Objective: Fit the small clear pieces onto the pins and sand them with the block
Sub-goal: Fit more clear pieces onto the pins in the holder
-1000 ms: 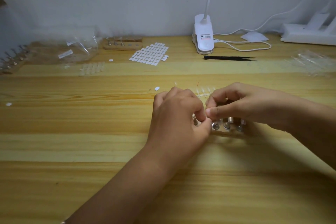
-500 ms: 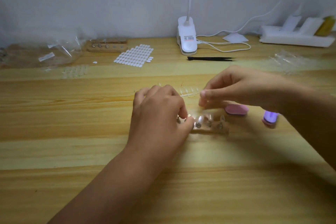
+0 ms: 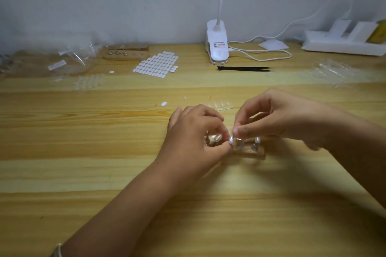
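A small wooden holder (image 3: 249, 151) with metal pins stands on the table in the middle. My left hand (image 3: 194, 137) grips its left end, fingers curled over several pins. My right hand (image 3: 277, 119) is above the holder and pinches a small clear piece (image 3: 232, 139) between thumb and forefinger at one of the pins. Another clear piece (image 3: 257, 139) sits on a pin at the right. A strip of loose clear pieces (image 3: 221, 105) lies just behind my hands. The sanding block is hidden behind my right hand.
A second wooden pin holder (image 3: 125, 53), a sheet of white oval stickers (image 3: 156, 64), plastic bags (image 3: 62, 58), a white clip lamp (image 3: 217, 44) with its cable, black tweezers (image 3: 244, 68) and more clear strips (image 3: 334, 72) lie along the back. A power strip (image 3: 342, 43) sits far right.
My right hand came down from above the table to the holder with a clear piece. It now covers the pink and purple blocks seen half a second ago. My left hand stayed on the holder.
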A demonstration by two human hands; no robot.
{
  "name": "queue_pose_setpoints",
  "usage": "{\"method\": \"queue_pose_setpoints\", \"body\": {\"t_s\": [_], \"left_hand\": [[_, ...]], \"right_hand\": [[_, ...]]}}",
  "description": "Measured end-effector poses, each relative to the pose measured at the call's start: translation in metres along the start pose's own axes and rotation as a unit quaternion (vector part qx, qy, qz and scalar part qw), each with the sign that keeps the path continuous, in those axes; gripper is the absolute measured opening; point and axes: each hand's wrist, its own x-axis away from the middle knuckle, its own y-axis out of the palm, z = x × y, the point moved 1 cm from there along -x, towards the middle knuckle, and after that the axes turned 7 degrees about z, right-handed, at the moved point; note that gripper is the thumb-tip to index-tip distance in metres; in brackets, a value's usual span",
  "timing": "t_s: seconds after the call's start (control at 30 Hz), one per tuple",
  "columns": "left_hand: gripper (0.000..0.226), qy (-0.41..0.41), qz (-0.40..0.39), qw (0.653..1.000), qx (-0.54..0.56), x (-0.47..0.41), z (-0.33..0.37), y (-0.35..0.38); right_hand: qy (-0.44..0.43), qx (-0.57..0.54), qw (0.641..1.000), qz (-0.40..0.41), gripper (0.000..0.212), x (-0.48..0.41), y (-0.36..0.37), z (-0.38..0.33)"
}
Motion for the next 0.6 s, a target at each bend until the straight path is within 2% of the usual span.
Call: {"method": "queue_pose_setpoints", "body": {"t_s": [0.1, 0.17, 0.33, 0.6], "left_hand": [[0.007, 0.003, 0.007, 1.000, 0.007, 0.0000, 0.0004, 0.0028], [0.009, 0.007, 0.012, 1.000, -0.004, -0.0003, 0.0008, 0.0040], [0.006, -0.002, 0.008, 1.000, 0.013, -0.0005, -0.0008, 0.0037], [0.003, -0.004, 0.006, 1.000, 0.022, 0.0006, 0.0001, 0.0043]], "right_hand": [[0.000, -0.009, 1.000, 0.015, 0.013, -0.0002, 0.0033, -0.0021], [0.006, -0.033, 0.999, 0.006, 0.005, -0.0001, 0.0031, -0.0029], [0.016, -0.057, 0.998, 0.008, 0.019, -0.0001, -0.0043, -0.0008], [0.025, -0.031, 0.999, -0.003, 0.009, -0.0037, 0.0014, 0.0015]]}}
